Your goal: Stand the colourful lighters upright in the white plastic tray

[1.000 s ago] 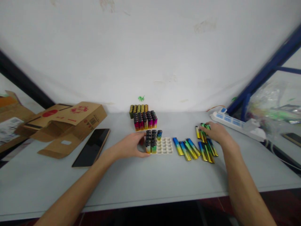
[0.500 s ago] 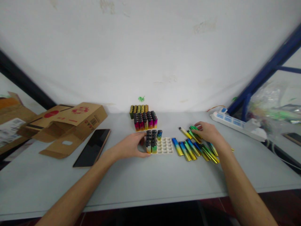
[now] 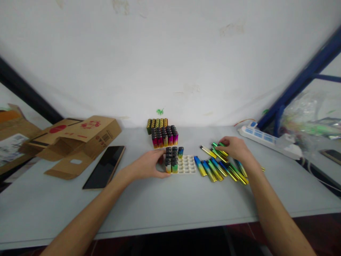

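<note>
My left hand [image 3: 149,164] grips the left side of a white tray [image 3: 189,172] with round-cornered pockets, thumb at the front and fingers behind. Several black-topped lighters [image 3: 172,161] stand upright in its left columns, and one blue lighter [image 3: 181,152] stands at the back of the third. At the right, my right hand [image 3: 234,147] is closed, fingertips on a green-and-yellow lighter [image 3: 222,151] among loose ones. A white-and-yellow lighter [image 3: 208,151] lies left of those fingers. Several blue, green and yellow lighters [image 3: 217,170] lie in front of them.
Behind the tray stand a block of pink lighters [image 3: 165,138] and a block of yellow-topped ones [image 3: 157,123]. A dark tablet [image 3: 105,167] and an open cardboard box [image 3: 87,137] lie left. A white power strip [image 3: 269,142] lies at the right, near a blue frame [image 3: 301,78].
My right hand has shifted slightly, and the white-and-yellow lighter and the green ones under my fingers have slid a little to the left. My left hand and the tray stay in place.
</note>
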`<act>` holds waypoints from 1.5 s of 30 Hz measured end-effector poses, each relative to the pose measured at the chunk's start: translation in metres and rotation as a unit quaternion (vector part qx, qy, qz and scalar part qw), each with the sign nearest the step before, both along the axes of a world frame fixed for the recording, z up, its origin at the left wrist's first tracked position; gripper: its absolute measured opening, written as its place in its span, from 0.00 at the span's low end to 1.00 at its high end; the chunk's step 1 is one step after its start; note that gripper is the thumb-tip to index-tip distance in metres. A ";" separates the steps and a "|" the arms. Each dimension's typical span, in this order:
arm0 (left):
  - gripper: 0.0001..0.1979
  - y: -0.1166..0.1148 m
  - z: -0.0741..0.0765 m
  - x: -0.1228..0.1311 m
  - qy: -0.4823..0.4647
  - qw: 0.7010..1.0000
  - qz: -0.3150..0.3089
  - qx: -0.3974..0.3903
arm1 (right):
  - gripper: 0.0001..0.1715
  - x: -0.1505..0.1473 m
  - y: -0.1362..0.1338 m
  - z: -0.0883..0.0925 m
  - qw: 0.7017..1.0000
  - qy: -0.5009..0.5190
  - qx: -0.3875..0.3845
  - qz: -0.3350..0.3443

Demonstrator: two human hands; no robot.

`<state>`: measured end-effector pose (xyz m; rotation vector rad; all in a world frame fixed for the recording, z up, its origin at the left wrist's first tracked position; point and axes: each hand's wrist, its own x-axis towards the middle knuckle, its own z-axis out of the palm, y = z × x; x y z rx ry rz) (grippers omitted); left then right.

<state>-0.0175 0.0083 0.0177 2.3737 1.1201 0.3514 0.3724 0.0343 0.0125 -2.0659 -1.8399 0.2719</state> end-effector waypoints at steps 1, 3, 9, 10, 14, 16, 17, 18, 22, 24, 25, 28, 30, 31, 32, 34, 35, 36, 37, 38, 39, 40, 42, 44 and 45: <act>0.24 0.000 0.000 0.000 -0.001 1.000 0.000 -0.001 | 0.12 0.001 0.000 0.001 1.000 0.006 0.010 0.005; 0.23 0.000 0.000 0.000 -0.003 1.000 0.000 -0.001 | 0.13 0.002 0.000 0.002 0.999 0.021 0.038 0.011; 0.23 -0.001 0.001 0.001 0.001 1.000 0.004 0.006 | 0.23 -0.011 -0.007 0.009 0.976 0.179 0.099 0.072; 0.23 -0.001 0.001 0.001 0.002 1.000 0.004 0.006 | 0.25 -0.015 -0.008 0.010 0.967 0.214 0.100 0.095; 0.22 -0.001 0.002 0.001 0.002 1.000 0.002 -0.002 | 0.29 -0.031 -0.013 0.011 0.945 0.262 0.126 0.152; 0.23 -0.001 0.002 0.002 0.002 1.000 0.004 -0.004 | 0.29 -0.039 -0.014 0.010 0.944 0.252 0.142 0.158; 0.23 -0.001 0.003 0.002 0.004 1.000 0.006 -0.004 | 0.29 -0.043 -0.015 0.010 0.946 0.246 0.147 0.154; 0.23 -0.001 0.002 0.002 0.007 1.000 0.007 -0.003 | 0.29 -0.047 -0.016 0.010 0.947 0.243 0.151 0.145; 0.23 -0.001 0.002 0.002 0.014 1.000 0.006 0.003 | 0.30 -0.061 -0.020 0.008 0.948 0.245 0.171 0.115; 0.23 -0.001 0.001 0.001 0.009 1.000 0.005 0.003 | 0.28 -0.066 -0.021 0.007 0.945 0.251 0.181 0.108; 0.23 -0.001 0.001 0.001 0.005 1.000 0.004 0.002 | 0.26 -0.067 -0.021 0.007 0.944 0.255 0.183 0.107; 0.23 0.000 0.001 0.001 -0.005 1.000 -0.001 -0.004 | 0.17 -0.070 -0.021 0.005 0.940 0.267 0.186 0.105; 0.23 0.000 0.001 0.001 -0.003 1.000 -0.003 -0.004 | 0.13 -0.071 -0.021 0.004 0.937 0.276 0.189 0.102; 0.24 0.000 0.001 0.001 0.000 1.000 -0.003 -0.002 | 0.13 -0.071 -0.022 0.004 0.935 0.282 0.190 0.100; 0.24 0.000 0.001 0.001 0.003 1.000 -0.002 -0.001 | 0.12 -0.072 -0.022 0.004 0.934 0.287 0.192 0.097; 0.25 0.000 0.001 0.001 0.009 1.000 0.000 0.001 | 0.11 -0.073 -0.023 0.005 0.932 0.295 0.190 0.091; 0.25 0.000 0.002 0.001 0.011 1.000 -0.001 0.002 | 0.10 -0.074 -0.023 0.005 0.932 0.296 0.188 0.089; 0.25 0.000 0.002 0.001 0.013 1.000 -0.001 0.002 | 0.10 -0.075 -0.024 0.006 0.933 0.295 0.187 0.087; 0.25 0.000 0.002 0.001 0.015 1.000 -0.001 0.003 | 0.09 -0.076 -0.024 0.006 0.933 0.294 0.187 0.085; 0.25 0.000 0.002 0.001 0.016 1.000 -0.001 0.002 | 0.09 -0.076 -0.024 0.006 0.934 0.293 0.187 0.084; 0.25 -0.001 0.002 0.001 0.016 1.000 0.000 0.002 | 0.09 -0.077 -0.024 0.006 0.934 0.292 0.187 0.083; 0.25 -0.001 0.002 0.001 0.015 1.000 0.001 0.001 | 0.08 -0.077 -0.024 0.006 0.935 0.291 0.187 0.082; 0.25 -0.001 0.003 0.002 0.011 1.000 0.000 0.002 | 0.09 -0.077 -0.023 0.006 0.935 0.290 0.186 0.081; 0.25 -0.001 0.003 0.002 0.008 1.000 -0.001 0.005 | 0.11 -0.077 -0.022 0.005 0.936 0.287 0.189 0.080; 0.25 -0.001 0.003 0.002 0.007 1.000 -0.002 0.004 | 0.13 -0.077 -0.022 0.004 0.936 0.284 0.192 0.081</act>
